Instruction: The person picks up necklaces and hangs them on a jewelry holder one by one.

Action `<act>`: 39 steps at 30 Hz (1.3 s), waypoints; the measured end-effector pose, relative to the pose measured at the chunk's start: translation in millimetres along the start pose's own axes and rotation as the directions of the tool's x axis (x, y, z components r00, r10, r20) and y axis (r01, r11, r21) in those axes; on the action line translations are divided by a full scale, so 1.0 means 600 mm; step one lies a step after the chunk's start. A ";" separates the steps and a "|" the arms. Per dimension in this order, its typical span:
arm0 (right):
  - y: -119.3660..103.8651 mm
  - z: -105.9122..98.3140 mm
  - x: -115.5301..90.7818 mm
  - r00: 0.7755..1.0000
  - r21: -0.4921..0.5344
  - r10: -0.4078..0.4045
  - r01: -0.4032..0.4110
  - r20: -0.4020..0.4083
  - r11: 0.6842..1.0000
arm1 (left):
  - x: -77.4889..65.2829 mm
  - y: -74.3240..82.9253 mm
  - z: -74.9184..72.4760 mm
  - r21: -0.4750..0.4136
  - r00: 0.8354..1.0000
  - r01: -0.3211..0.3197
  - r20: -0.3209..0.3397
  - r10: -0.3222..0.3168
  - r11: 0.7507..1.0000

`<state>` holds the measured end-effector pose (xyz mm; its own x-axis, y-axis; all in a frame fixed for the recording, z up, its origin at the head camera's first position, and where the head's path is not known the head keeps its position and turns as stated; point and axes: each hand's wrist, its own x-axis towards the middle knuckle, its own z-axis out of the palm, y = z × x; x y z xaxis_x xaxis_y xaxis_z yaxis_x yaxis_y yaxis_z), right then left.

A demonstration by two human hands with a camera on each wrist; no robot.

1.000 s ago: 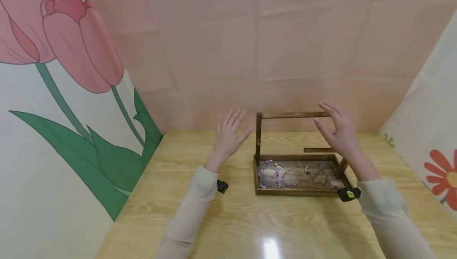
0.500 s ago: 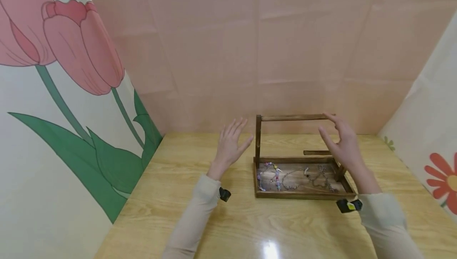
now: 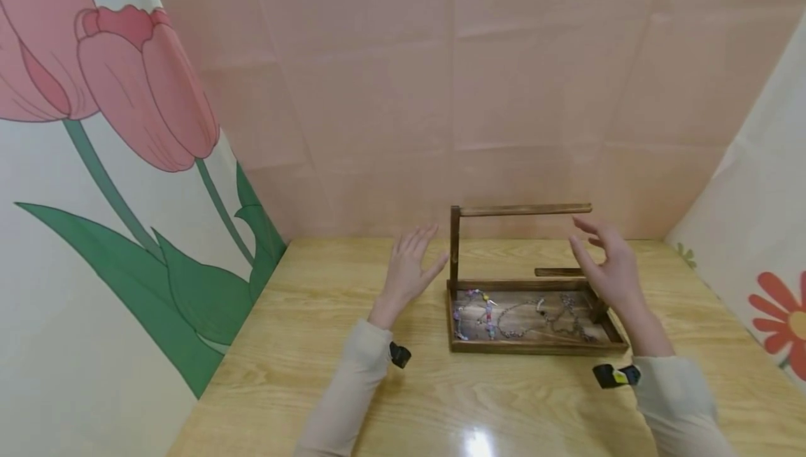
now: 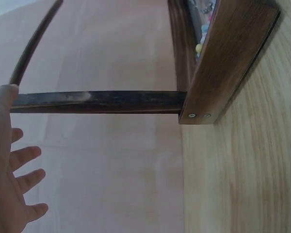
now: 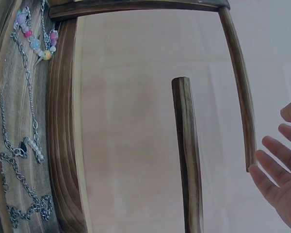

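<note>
A dark wooden jewelry stand stands on the table, with a shallow tray [image 3: 535, 347], an upper bar [image 3: 525, 210] and a shorter lower bar [image 3: 557, 272]. In the tray lie a colorful beaded bracelet [image 5: 36, 43] at the left and silver chains [image 5: 26, 77] further right. My left hand [image 3: 408, 275] hovers left of the stand's left post [image 3: 455, 247], fingers spread and holding nothing. To the right, my right hand [image 3: 613, 271] is raised near the bars' right ends, its fingers loosely bent around nothing. It hides part of the stand's right post.
A light wooden table [image 3: 302, 345] carries the stand. Behind it hangs a plain pinkish cloth [image 3: 378, 93]. Printed sheets border both sides, with tulips [image 3: 151, 100] at left and a red flower [image 3: 783, 310] at right. Each wrist wears a black camera strap [image 3: 399, 355].
Both hands have come down and slightly toward me. The right hand no longer covers the upper bar's right end. The stand has stayed in place while the view tilted a little.
</note>
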<state>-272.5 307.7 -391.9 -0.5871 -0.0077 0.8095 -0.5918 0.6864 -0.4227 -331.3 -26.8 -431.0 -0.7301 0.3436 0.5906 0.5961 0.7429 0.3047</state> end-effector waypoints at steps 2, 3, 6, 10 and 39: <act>0.000 -0.001 -0.003 1.000 0.015 -0.001 0.001 -0.019 1.000 | -0.003 0.000 0.004 -0.011 1.000 0.005 0.006 -0.005 1.000; 0.001 -0.001 -0.004 1.000 0.026 0.000 0.001 -0.027 1.000 | -0.005 0.000 0.007 -0.013 1.000 0.005 0.007 -0.005 1.000; 0.001 -0.002 -0.007 0.998 0.049 -0.004 0.007 -0.061 0.999 | -0.009 -0.002 0.013 -0.018 1.000 0.019 0.015 -0.018 1.000; 0.000 -0.002 -0.010 0.993 0.077 -0.016 0.025 -0.120 0.997 | -0.015 -0.004 0.020 -0.027 0.999 0.040 0.025 -0.040 0.999; 0.028 -0.023 -0.068 0.963 0.032 0.241 -0.239 -0.118 0.971 | -0.058 -0.010 0.073 -0.079 0.983 0.117 0.150 -0.104 0.990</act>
<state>-250.7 329.8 -426.7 -0.6429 0.2439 0.7261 -0.4519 0.6447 -0.6166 -324.1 -18.2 -485.9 -0.8299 0.3470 0.4368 0.5314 0.7300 0.4298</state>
